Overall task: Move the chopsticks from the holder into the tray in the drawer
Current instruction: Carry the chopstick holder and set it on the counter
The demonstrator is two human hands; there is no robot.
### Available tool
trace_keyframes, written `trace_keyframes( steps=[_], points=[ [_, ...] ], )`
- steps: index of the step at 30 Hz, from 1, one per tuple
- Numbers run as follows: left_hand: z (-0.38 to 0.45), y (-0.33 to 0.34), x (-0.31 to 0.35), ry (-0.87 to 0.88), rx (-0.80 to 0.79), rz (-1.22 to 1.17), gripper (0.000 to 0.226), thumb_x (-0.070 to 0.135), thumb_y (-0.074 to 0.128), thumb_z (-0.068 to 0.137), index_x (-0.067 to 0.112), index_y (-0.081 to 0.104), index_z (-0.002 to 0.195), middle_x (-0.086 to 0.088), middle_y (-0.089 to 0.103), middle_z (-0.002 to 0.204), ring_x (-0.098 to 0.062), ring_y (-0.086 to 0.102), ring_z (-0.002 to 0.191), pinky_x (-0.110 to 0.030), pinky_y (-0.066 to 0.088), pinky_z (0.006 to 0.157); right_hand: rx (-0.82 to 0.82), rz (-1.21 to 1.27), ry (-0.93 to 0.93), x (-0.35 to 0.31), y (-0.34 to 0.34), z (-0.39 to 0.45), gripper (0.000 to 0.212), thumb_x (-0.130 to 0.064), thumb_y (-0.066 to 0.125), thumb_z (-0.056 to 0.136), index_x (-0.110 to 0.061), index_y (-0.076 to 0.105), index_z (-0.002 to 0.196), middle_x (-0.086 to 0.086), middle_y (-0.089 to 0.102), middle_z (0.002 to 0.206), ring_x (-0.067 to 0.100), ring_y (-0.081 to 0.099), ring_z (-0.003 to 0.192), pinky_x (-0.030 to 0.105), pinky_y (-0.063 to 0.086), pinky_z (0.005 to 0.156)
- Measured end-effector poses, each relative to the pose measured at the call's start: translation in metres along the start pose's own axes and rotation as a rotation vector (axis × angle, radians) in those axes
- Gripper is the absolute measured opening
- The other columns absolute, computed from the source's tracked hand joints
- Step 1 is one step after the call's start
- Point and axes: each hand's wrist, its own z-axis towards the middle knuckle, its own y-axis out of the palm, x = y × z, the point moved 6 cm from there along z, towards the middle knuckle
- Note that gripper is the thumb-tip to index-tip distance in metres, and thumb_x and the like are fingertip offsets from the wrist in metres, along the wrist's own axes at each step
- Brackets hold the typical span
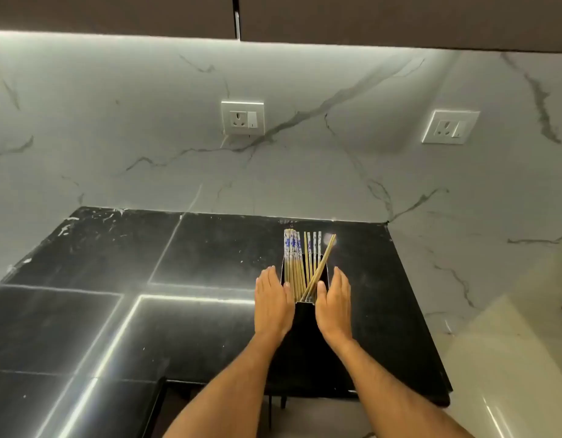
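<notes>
The chopsticks [300,267] are seen standing in the holder [305,314], a dark box which is placed on the black table [178,248], near its back right corner. Most of them are upright and pressed together; their upper ends carry a blue and white pattern and rise above the rim. One plain chopstick is leaned across the others, with its top tilted to the right.

The holder is framed by both hands. The left hand [271,306] is laid flat against its left side, and the right hand [333,306] against its right side. In both, the fingers are kept straight and together, pointed away from the person, and nothing is gripped; the thumbs are placed at the front rim of the holder. The chopsticks themselves are not touched by either hand.

Bright lines of reflected light are seen on the table surface. Behind the table a white marble wall is found, on which two sockets [242,118] are mounted. Dark cabinets [115,14] are hung above.
</notes>
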Motion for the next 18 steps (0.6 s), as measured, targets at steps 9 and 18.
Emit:
trace_keyframes(
  steps=[9,18],
  points=[
    [0.003,0.021,-0.002,-0.241,-0.021,-0.645,0.036,0.024,0.033,0.109,0.015,0.053,0.139,-0.002,0.06,0.13,-0.015,0.057,0.121,-0.043,0.047,0.108,-0.016,0.369,0.15,0.013,0.019,0.002,0.036,-0.025,0.035,0.109,-0.026,0.058,0.136,-0.008,0.061,0.123,0.006,0.056,0.114,0.024,0.042,0.095],
    [0.002,0.014,-0.004,-0.298,-0.01,-0.685,0.04,0.023,0.031,0.11,0.011,0.048,0.144,-0.008,0.057,0.137,-0.019,0.055,0.126,-0.046,0.045,0.11,0.02,0.431,0.175,0.005,0.025,-0.003,0.038,-0.021,0.033,0.11,-0.017,0.06,0.136,0.001,0.065,0.129,0.014,0.06,0.12,0.032,0.049,0.102]
  ],
)
